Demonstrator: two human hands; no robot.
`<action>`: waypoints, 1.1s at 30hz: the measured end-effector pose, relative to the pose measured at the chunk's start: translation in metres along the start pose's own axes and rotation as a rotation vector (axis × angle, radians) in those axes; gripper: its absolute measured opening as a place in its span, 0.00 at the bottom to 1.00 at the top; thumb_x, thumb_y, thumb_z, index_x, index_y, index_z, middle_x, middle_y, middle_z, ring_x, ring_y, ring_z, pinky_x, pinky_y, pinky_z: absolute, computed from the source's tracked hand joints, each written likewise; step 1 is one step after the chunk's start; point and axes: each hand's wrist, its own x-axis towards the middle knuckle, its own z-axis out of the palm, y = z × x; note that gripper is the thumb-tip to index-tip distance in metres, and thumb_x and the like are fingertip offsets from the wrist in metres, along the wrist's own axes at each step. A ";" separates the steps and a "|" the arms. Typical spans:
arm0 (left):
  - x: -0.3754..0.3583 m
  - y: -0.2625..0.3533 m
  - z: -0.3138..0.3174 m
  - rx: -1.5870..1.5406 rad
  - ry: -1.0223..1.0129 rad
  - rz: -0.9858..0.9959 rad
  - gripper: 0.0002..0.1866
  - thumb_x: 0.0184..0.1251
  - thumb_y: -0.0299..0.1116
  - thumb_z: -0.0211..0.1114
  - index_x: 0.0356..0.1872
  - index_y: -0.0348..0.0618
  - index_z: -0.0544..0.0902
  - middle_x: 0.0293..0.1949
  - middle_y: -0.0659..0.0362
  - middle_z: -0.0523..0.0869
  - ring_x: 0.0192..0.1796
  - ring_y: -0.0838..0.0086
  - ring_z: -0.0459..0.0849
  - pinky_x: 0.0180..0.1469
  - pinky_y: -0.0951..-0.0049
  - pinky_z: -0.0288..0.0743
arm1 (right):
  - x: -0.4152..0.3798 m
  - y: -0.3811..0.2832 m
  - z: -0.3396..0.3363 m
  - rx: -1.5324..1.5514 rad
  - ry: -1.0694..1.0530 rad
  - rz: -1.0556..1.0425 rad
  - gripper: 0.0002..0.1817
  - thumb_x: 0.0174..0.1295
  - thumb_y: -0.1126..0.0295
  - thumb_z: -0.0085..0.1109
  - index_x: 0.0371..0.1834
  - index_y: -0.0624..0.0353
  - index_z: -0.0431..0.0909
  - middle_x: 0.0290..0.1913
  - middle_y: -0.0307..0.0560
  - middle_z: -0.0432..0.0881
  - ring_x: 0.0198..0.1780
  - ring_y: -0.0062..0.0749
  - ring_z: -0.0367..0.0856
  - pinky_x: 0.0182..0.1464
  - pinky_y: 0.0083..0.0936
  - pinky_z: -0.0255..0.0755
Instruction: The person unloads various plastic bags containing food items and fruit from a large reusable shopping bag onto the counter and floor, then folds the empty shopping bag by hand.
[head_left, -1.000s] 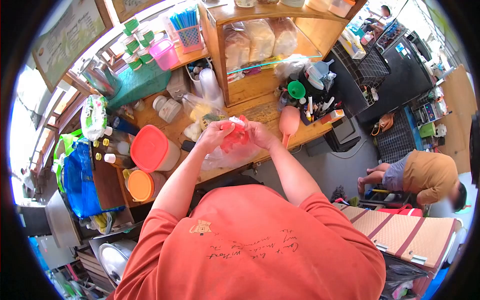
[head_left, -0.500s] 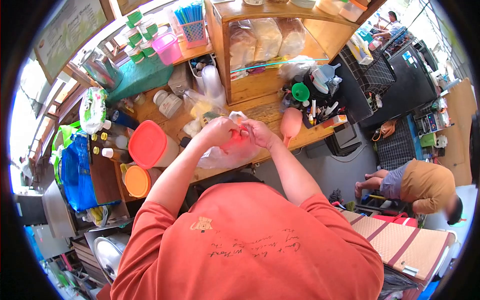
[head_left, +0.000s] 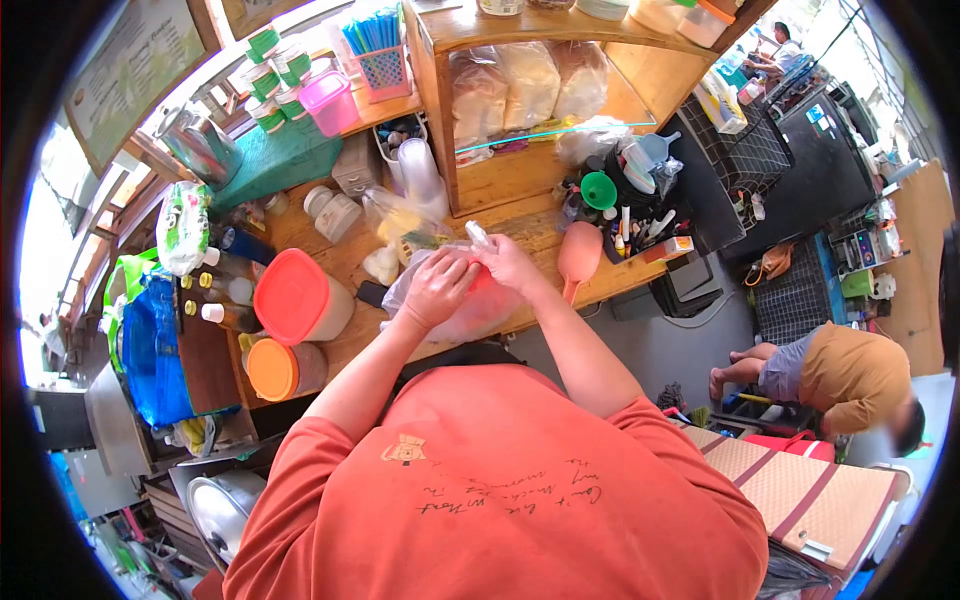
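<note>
A thin, whitish plastic bag [head_left: 455, 325] with something red showing through it rests at the table's front edge. My left hand [head_left: 438, 288] is closed on the bag's upper left part, its fingers bent over the plastic. My right hand [head_left: 506, 264] pinches the bag's gathered top, and a white tip of it sticks up above the fingers. The bag's contents are mostly hidden. Just beyond my left hand are a clear bag [head_left: 393, 218] of yellowish items and some small white round pieces [head_left: 381, 265].
To the left stand a red-lidded tub [head_left: 292, 297] and an orange-lidded jar [head_left: 273, 370]. A pink scoop [head_left: 579, 255] lies right of my hands, near a green funnel [head_left: 598, 190]. A wooden cabinet [head_left: 510, 190] stands behind. Another person [head_left: 850, 375] bends down at the right.
My hands have moved a little apart. The right hand has raised the gathered top of the bag, so its white tip now shows, and the left hand has shifted slightly down and left.
</note>
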 end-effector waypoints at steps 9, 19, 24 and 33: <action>0.007 0.009 -0.012 0.012 -0.052 -0.103 0.17 0.51 0.30 0.69 0.45 0.46 0.89 0.54 0.58 0.85 0.61 0.60 0.81 0.70 0.52 0.70 | -0.030 -0.013 0.013 0.804 0.233 0.067 0.18 0.65 0.75 0.72 0.55 0.64 0.77 0.45 0.46 0.87 0.44 0.25 0.86 0.47 0.22 0.80; -0.070 0.011 -0.012 -0.200 -0.235 -0.425 0.10 0.58 0.31 0.72 0.42 0.51 0.91 0.60 0.57 0.86 0.67 0.52 0.78 0.73 0.44 0.64 | 0.012 0.051 0.002 1.353 0.308 0.355 0.03 0.70 0.76 0.63 0.44 0.62 0.80 0.38 0.48 0.86 0.35 0.36 0.86 0.36 0.35 0.83; -0.074 0.015 -0.046 -0.136 -0.262 -0.448 0.14 0.59 0.36 0.72 0.47 0.50 0.90 0.60 0.56 0.86 0.68 0.52 0.77 0.74 0.42 0.62 | -0.010 0.026 -0.023 1.193 0.089 0.362 0.04 0.68 0.74 0.66 0.42 0.60 0.82 0.34 0.46 0.86 0.35 0.35 0.86 0.40 0.34 0.84; -0.111 -0.007 -0.083 -0.208 -0.644 -0.642 0.08 0.58 0.32 0.68 0.40 0.50 0.86 0.28 0.50 0.88 0.33 0.52 0.90 0.34 0.51 0.82 | -0.052 -0.062 -0.058 0.431 0.023 -0.001 0.09 0.67 0.66 0.65 0.44 0.60 0.82 0.29 0.37 0.81 0.31 0.22 0.79 0.38 0.21 0.72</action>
